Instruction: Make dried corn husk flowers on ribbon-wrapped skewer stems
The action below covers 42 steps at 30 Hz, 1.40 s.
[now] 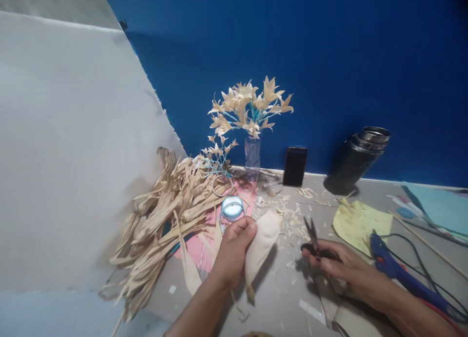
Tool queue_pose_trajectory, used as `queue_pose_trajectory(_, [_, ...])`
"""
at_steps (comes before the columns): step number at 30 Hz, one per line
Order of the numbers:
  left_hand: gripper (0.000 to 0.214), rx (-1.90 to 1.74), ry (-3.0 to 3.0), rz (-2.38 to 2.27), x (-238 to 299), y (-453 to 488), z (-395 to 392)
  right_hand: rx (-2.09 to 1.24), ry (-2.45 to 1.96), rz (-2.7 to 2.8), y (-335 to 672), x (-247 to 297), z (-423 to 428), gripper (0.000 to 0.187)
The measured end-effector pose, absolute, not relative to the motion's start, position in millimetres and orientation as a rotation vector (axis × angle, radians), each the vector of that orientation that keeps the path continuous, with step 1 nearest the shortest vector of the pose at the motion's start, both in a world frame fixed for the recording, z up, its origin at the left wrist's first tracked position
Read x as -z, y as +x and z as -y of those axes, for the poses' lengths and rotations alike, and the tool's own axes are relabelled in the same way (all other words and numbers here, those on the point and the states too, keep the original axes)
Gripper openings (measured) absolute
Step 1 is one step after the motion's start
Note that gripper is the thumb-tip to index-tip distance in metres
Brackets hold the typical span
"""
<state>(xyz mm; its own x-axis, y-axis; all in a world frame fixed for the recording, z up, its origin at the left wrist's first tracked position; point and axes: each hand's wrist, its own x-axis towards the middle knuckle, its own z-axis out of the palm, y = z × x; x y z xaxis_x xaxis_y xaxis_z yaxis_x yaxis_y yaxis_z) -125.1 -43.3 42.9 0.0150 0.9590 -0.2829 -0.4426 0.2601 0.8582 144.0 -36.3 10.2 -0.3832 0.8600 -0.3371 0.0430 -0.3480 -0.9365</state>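
My left hand (233,252) is closed around a pale dried corn husk leaf (261,244), held upright over the grey table. My right hand (334,265) grips small black scissors (312,237) by the handles, blades pointing up and slightly apart, a short way to the right of the husk. Small husk trimmings (290,215) lie scattered on the table between and behind the hands.
A heap of dried husks (164,215) lies at the left. Behind stand a clear vase of husk flowers (251,114), a roll of pale blue tape (232,208), a phone (294,166) and a dark flask (354,159). A blue glue gun (387,264) and yellow paper (360,222) lie right.
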Motion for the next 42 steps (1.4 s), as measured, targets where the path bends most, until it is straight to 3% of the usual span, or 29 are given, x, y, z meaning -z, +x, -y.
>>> queue_pose_trajectory(5, [0.044, -1.216, 0.622, -1.032, -45, -124, 45, -2.132, -1.063, 1.044, 142, -12, 36, 0.057])
queue_pose_trajectory(15, [0.047, -1.170, 0.745, -1.059, -44, -124, 47, -1.811, -1.146, 1.676, 126, -29, 31, 0.019])
queue_pose_trajectory(20, [0.047, -1.119, 0.893, -1.075, -40, -121, 47, -1.800, -1.142, 1.778, 120, -36, 29, 0.024])
queue_pose_trajectory(29, [0.049, -1.115, 0.896, -1.100, -45, -125, 48, -1.776, -1.345, 1.747, 123, -30, 30, 0.052])
queue_pose_trajectory(36, [0.045, -1.117, 0.756, -1.023, -43, -106, 45, -1.632, -1.125, 1.450, 106, -45, 28, 0.051])
queue_pose_trajectory(42, [0.046, -1.091, 0.879, -1.011, -36, -84, 45, -1.489, -1.254, 1.127, 86, -51, 30, 0.042])
